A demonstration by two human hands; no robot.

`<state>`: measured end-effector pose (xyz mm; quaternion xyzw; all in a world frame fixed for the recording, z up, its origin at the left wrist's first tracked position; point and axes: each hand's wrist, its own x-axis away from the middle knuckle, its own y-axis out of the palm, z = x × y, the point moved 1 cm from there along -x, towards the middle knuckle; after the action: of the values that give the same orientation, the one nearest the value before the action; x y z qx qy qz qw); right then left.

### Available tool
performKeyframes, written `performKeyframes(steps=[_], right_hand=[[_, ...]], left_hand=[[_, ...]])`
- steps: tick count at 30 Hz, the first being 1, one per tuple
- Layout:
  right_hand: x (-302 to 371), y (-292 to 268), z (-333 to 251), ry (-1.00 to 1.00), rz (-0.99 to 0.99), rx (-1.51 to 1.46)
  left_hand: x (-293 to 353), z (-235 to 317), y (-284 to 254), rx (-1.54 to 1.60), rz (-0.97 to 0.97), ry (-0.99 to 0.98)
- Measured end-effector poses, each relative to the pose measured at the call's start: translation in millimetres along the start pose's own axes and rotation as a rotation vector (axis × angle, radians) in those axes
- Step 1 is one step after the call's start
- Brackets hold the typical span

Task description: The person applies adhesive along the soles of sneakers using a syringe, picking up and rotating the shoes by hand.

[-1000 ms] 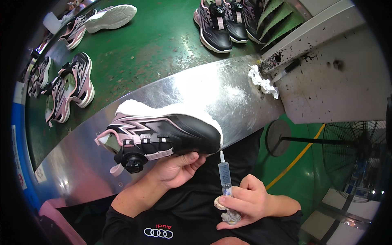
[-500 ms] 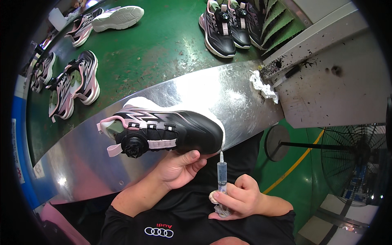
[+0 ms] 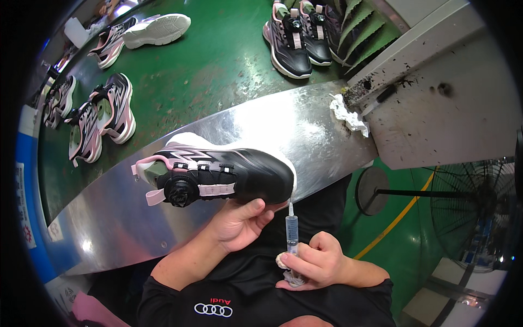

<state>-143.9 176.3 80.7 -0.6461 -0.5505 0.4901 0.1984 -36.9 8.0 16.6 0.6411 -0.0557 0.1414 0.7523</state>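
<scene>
A black and pink sneaker (image 3: 256, 174) with a white sole and a round black lacing dial lies tilted on its side above the metal ledge. My left hand (image 3: 239, 224) grips it from below near the forefoot, thumb showing and the other fingers partly behind the shoe. In my right hand (image 3: 313, 261) is a clear syringe (image 3: 292, 228), upright and partly filled with clear liquid. Its tip meets the edge between upper and sole at the toe. Crumpled whitish tissue (image 3: 293, 277) is bunched in the same hand, around the syringe's lower end.
A shiny metal ledge (image 3: 131, 218) borders the green belt (image 3: 201, 65). Several similar sneakers (image 3: 289, 46) stand on the belt at far right and left; one shows its white sole (image 3: 158, 31). Crumpled white paper (image 3: 348, 115) and a dark-handled tool (image 3: 381, 98) lie by the grey panel. A fan (image 3: 474, 201) stands at right.
The syringe tip and right hand have shifted slightly left along the toe edge. Both hands keep their hold. Shoes at the left of the belt appear slightly lower in the picture.
</scene>
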Motion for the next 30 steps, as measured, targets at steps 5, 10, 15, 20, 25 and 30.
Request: performKeyframes(steps=[5, 10, 15, 20, 25, 30], right_hand=[[0, -6, 1, -0.008, 0.036, -0.053], [3, 0, 5, -0.056, 0.217, -0.097], [8, 25, 66, 0.119, 0.256, 0.034], [-13, 36, 100, 0.241, 0.247, 0.049], [-26, 35, 120, 0.268, 0.25, 0.038], [-26, 26, 121, 0.3, 0.258, 0.005]], left_hand=[[-6, -5, -10, -0.048, 0.077, 0.01], [16, 2, -39, -0.005, 0.186, -0.007], [52, 2, -79, -0.019, 0.144, -0.166], [139, 8, -96, -0.036, 0.248, 0.016], [151, 16, -37, -0.345, 0.188, 0.225], [95, 52, -31, -0.611, 0.183, 0.397]])
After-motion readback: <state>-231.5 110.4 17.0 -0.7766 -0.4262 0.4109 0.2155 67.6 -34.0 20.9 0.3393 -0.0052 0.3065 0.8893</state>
